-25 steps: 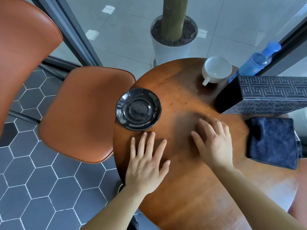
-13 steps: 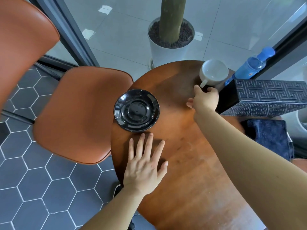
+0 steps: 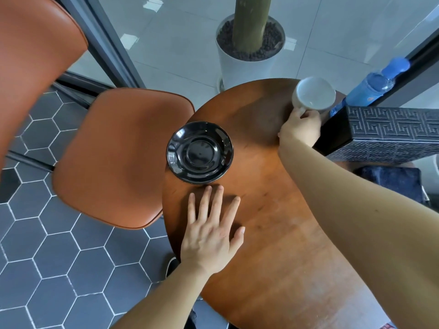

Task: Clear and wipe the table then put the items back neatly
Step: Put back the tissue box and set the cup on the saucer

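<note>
- Head view: a round wooden table fills the middle and the right of the scene, and a person's two bare arms reach over it from the near side.
- The left hand lies flat on the table near its left edge, palm down, with the fingers straight and a little spread; it holds nothing.
- The tips of its longest fingers are just beside the near rim of a black saucer. This saucer stands on the left part of the table with nothing on it.
- The right hand is stretched to the far side of the table. Its fingers are curled round the handle of a white cup, and they hide most of the handle.
- The cup is at the far right edge of the table, with its open mouth tilted toward the camera and nothing visible inside. It is slightly blurred, and I cannot tell whether its bottom touches the table.
- Just to the right of the cup and the right hand is a dark box with a maze pattern.
- A blue bottle stands behind the box.
- A dark blue cloth lies on the near side of the box, partly hidden by the right forearm.
- On the left, an orange chair stands close against the table, on grey hexagon floor tiles.
- Beyond the far edge of the table stands a white plant pot with a thick trunk in it.
</note>
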`<state>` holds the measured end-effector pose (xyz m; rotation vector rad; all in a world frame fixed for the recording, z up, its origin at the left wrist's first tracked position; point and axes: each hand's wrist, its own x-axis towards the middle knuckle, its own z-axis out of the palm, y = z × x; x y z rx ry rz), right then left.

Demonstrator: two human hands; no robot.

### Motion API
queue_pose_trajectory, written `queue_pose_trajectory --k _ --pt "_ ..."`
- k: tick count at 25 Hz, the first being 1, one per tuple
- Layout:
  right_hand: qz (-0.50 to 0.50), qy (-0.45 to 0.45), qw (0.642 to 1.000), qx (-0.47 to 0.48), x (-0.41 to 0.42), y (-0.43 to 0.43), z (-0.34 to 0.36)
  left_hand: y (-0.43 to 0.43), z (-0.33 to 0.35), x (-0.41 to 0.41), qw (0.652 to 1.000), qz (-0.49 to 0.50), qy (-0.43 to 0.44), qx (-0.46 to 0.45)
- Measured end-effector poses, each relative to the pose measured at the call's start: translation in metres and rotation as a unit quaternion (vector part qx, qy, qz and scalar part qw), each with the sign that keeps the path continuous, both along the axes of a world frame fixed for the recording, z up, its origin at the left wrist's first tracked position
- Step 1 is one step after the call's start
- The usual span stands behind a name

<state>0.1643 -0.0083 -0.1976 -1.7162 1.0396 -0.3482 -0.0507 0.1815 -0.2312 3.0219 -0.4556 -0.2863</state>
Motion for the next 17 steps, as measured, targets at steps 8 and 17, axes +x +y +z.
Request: queue_pose_trajectory --k 8,17 --pt "0.115 -0.054 0.992 0.013 -0.062 0.015 0.013 0.0 0.001 0.0 1.0 0.001 0.002 -0.004" --pt "0.394 -0.119 0.909 -0.057 -0.11 0.042 0.034 0.0 0.0 0.0 1.0 0.005 0.0 -0.015"
